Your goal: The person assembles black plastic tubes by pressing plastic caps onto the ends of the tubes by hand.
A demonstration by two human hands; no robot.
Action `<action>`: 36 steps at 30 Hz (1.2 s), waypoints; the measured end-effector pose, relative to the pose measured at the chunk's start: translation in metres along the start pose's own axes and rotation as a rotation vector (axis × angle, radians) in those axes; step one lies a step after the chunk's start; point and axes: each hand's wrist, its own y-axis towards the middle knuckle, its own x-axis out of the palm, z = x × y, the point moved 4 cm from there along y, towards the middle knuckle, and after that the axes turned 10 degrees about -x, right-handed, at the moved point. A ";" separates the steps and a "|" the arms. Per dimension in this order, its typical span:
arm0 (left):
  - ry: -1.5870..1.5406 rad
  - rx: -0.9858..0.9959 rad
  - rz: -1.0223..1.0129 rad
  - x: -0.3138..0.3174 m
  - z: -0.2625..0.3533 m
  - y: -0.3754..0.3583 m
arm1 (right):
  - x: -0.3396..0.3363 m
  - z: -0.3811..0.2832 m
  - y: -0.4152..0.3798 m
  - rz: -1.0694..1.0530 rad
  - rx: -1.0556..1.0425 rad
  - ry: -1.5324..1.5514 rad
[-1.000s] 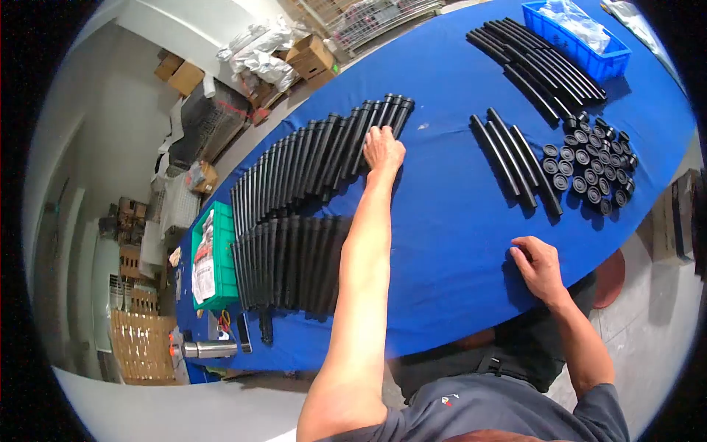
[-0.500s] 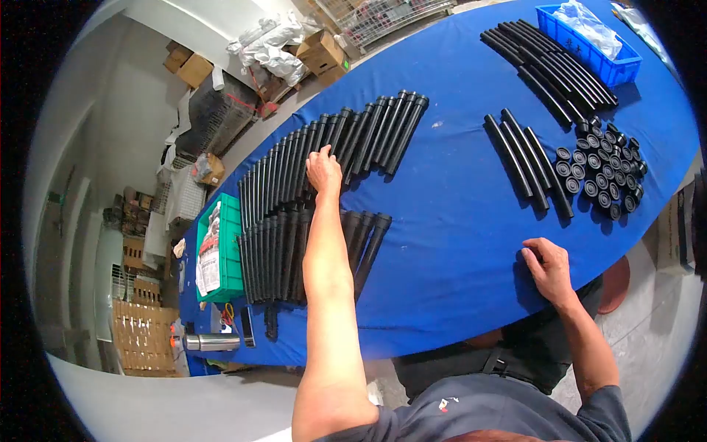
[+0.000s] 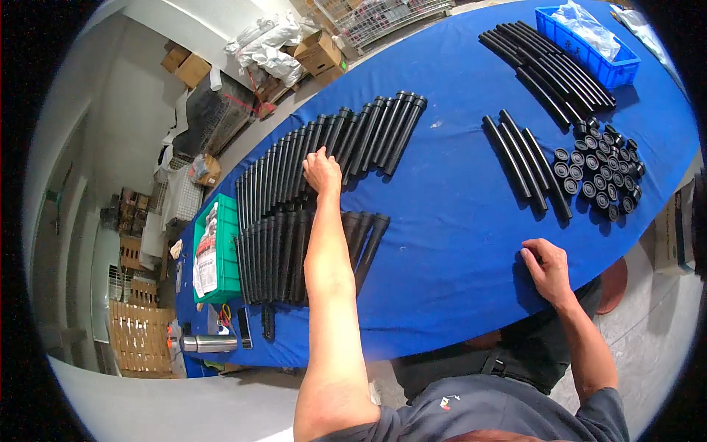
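Two long rows of black tubes lie side by side on the blue table (image 3: 456,221), and the left hand (image 3: 322,171) rests flat, fingers spread and released, on the far row of black tubes (image 3: 331,151) near its middle. Judging from that, the step is squaring up this row; it goes best with a flat palm pressing lightly so the tubes roll together without climbing over each other, keeping the ends level with the neighbours. The near row of black tubes (image 3: 294,254) sits just beside the forearm, and two tubes at its right end splay out of line. The right hand (image 3: 546,269) lies on the bare cloth at the near edge, fingers loosely curled, holding nothing.

Far right, more loose tubes (image 3: 549,66) lie beside a blue bin (image 3: 589,46); a trio of tubes (image 3: 526,162) sits left of a cluster of black caps (image 3: 600,171). A green crate (image 3: 216,250) stands at the left end, with a steel flask (image 3: 210,343) near it. Cardboard boxes (image 3: 320,51) crowd the floor beyond.
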 end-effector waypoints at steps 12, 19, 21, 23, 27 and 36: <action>0.017 0.017 -0.027 0.009 -0.004 0.002 | 0.000 -0.002 0.000 0.003 0.023 0.021; 0.072 -0.036 -0.128 -0.003 -0.003 0.001 | 0.003 0.000 0.000 0.030 -0.024 0.008; 0.064 -0.020 -0.130 -0.006 -0.001 0.000 | 0.002 -0.001 0.000 0.040 -0.016 0.026; 0.012 0.000 -0.084 -0.012 -0.001 0.002 | 0.000 -0.003 0.000 0.039 -0.008 0.030; -0.226 0.107 0.057 -0.034 0.021 -0.012 | 0.001 0.000 -0.001 0.043 -0.028 0.017; -0.990 0.074 -0.516 -0.058 0.121 -0.216 | 0.000 -0.001 -0.003 0.024 -0.065 -0.005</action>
